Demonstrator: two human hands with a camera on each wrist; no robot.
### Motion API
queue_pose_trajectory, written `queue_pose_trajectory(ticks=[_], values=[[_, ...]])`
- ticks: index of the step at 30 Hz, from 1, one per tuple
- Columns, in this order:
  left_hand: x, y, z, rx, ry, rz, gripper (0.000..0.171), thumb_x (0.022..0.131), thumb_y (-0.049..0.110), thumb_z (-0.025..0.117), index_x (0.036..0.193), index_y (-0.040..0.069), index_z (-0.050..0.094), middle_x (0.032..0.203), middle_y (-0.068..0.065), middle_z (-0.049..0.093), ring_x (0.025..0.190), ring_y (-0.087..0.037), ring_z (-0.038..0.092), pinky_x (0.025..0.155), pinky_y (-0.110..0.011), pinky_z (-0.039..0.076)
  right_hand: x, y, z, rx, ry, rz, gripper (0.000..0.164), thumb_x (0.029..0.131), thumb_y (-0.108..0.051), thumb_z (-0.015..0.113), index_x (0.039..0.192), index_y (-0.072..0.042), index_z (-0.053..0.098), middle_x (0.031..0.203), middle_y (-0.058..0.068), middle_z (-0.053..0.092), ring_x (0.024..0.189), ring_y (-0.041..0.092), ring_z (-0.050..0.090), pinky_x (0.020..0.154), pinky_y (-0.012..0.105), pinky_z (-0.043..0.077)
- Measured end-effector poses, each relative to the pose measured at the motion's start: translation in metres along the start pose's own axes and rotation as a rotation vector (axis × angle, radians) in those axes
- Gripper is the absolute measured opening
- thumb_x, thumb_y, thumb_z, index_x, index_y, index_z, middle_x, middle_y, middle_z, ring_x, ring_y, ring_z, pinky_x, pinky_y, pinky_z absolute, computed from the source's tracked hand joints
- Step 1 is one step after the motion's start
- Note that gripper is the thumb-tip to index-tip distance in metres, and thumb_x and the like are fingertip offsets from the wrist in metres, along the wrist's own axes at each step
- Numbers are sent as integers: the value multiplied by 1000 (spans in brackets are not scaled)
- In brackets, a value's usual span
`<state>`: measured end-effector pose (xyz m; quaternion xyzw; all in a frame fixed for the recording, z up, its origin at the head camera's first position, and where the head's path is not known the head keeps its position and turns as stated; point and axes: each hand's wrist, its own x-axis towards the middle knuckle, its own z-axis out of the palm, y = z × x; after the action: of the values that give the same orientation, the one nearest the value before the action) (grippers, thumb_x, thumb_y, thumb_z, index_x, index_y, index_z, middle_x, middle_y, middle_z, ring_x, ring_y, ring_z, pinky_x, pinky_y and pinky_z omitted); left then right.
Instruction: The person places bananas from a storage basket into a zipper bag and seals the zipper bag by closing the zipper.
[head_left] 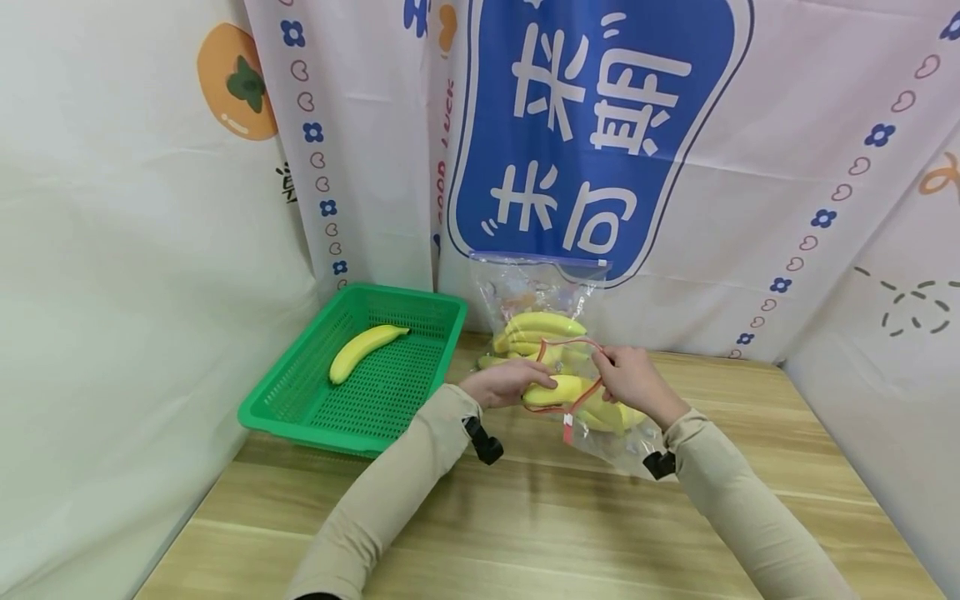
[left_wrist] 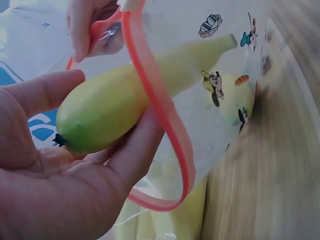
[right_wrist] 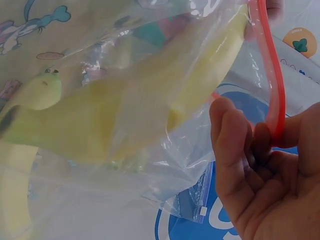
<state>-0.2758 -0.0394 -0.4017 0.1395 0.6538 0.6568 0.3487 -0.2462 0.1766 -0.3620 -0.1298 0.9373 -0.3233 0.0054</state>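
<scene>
My left hand (head_left: 501, 383) holds a yellow banana (left_wrist: 107, 107) by its green-tinged, dark-tipped end, thumb on one side and fingers on the other. The rest of that banana lies inside a clear zip bag (right_wrist: 185, 150) printed with cartoon figures, its red-edged mouth gaping around the fruit. With its fingers curled, my right hand (head_left: 636, 382) pinches the bag's red zip edge (right_wrist: 277, 90). At least one more banana (right_wrist: 42, 92) shows through the plastic, lower in the bag.
Behind the hands, a second clear bag (head_left: 491, 287) with a purple zip stands against the printed curtain (head_left: 390, 200), several bananas (head_left: 543, 323) inside. To the left, a green plastic basket (head_left: 262, 414) contains one banana (head_left: 363, 352). All stand on a wooden table (head_left: 525, 533).
</scene>
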Motion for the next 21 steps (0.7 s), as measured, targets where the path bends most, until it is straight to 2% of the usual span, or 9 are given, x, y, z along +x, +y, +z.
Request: queue_pose_trajectory(ticks=[4, 9, 12, 15, 19, 21], values=[[5, -1, 5, 25, -2, -9, 51, 94, 7, 55, 139, -7, 38, 123, -13, 52, 87, -14, 57, 76, -27, 51, 0, 0, 0, 0, -5, -1, 41, 102, -29, 37, 76, -6, 58, 60, 10, 57, 52, 21, 62, 48, 30, 52], [12, -5, 11, 63, 17, -39, 50, 94, 11, 57, 140, -4, 40, 145, -17, 35, 92, -16, 56, 88, -37, 49, 1, 1, 1, -7, -10, 6, 41, 102, -30, 37, 76, -7, 59, 61, 11, 59, 52, 20, 61, 48, 30, 52], [16, -7, 13, 72, 24, -50, 46, 95, 12, 58, 135, -6, 45, 142, -16, 37, 91, -16, 55, 95, -43, 45, 1, 2, 1, -12, -12, 6, 42, 102, -31, 37, 75, -7, 58, 61, 11, 59, 52, 19, 61, 48, 30, 52], [19, -10, 13, 70, 26, -57, 40, 96, 13, 56, 129, -8, 49, 130, -18, 46, 92, -17, 54, 99, -48, 40, 1, 2, 1, 1, -14, 5, 42, 102, -31, 37, 73, -6, 56, 60, 12, 57, 52, 20, 61, 49, 31, 52], [21, -12, 13, 57, 42, -62, 44, 96, 13, 55, 132, -9, 46, 140, -18, 39, 103, -22, 53, 99, -48, 40, 2, 3, 0, 23, -8, 6, 41, 102, -29, 38, 73, -6, 55, 61, 12, 57, 54, 25, 62, 49, 33, 53], [21, -12, 12, 53, 50, -60, 43, 95, 11, 55, 132, -9, 46, 145, -17, 34, 106, -22, 52, 94, -44, 45, 2, 4, -1, 29, -4, 8, 41, 102, -28, 38, 74, -5, 56, 61, 13, 57, 55, 28, 63, 49, 32, 53]])
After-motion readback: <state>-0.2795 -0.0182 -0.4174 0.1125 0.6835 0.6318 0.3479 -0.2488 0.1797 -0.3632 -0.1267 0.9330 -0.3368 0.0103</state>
